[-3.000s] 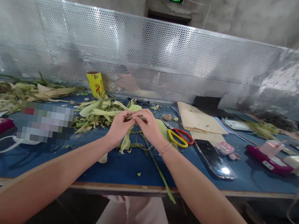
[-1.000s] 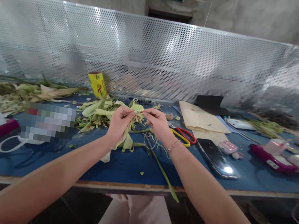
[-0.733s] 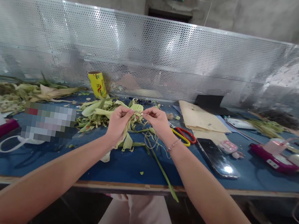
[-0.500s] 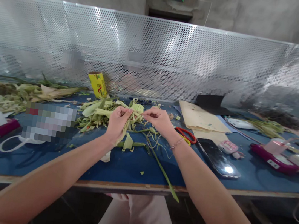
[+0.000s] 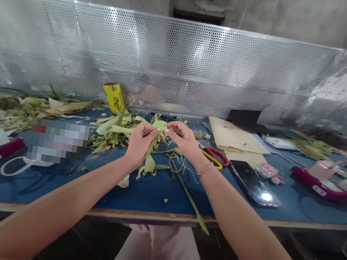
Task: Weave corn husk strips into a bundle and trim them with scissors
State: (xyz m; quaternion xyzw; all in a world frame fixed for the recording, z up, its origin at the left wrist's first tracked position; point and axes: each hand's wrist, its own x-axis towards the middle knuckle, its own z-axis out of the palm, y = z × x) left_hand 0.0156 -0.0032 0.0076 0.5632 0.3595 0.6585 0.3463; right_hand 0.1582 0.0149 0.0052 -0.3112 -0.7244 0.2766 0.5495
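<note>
Pale green corn husk strips (image 5: 148,165) hang from my left hand (image 5: 139,145), whose thumb and fingers are pinched on them. Close beside it, my right hand (image 5: 184,140) pinches the same husk piece between thumb and forefinger; the exact grip is partly hidden. A heap of husk strips and shreds (image 5: 114,134) lies just behind and left of my left hand. Below the hands a long green strip (image 5: 192,204) crosses the table and sticks out past its front edge. Near my right wrist lie scissors (image 5: 222,158) with red and yellow handles, their blades partly covered.
A phone (image 5: 251,183), a pink earphone case (image 5: 266,170) and brown paper (image 5: 237,137) lie to the right. Purple power strips (image 5: 319,190) sit at both sides. A yellow tube (image 5: 114,98) leans before the perforated metal screen (image 5: 178,60). More husks (image 5: 20,106) lie at left.
My right hand has shifted slightly, its fingertips now nearer to my left fingers at the husk. My left hand has moved a little to the right. More of the scissors shows.
</note>
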